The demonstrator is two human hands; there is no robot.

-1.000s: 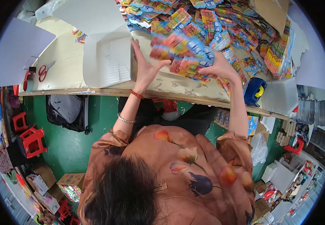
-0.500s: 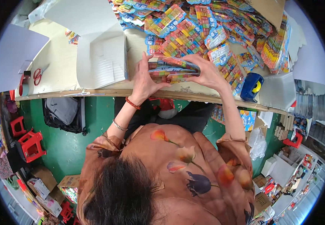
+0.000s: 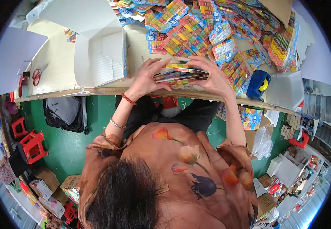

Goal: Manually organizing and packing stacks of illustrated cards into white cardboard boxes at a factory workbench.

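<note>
Between my two hands, just over the table's front edge, is a small stack of colourful flat packs point(image 3: 180, 75), held on edge so that their thin sides face up. My left hand point(image 3: 149, 76) grips the stack's left end, thumb toward me and fingers on the far side. At the right end, my right hand point(image 3: 213, 76) holds it the same way. Beyond my hands spreads a big heap of similar flat packs point(image 3: 188, 34) with coloured blocks on them. Left of my left hand stands an open white box point(image 3: 100, 61), its lid raised.
A blue tape dispenser point(image 3: 257, 84) stands by the front edge on the right, next to a clear plastic container point(image 3: 285, 89). Red-handled scissors point(image 3: 37, 76) lie at the left of the table. Below are red stools point(image 3: 33, 147) and a dark backpack point(image 3: 65, 114).
The stack has shifted slightly right and been turned, now showing more of its edges. My left hand has moved a little right, its fingers curling over the far side.
</note>
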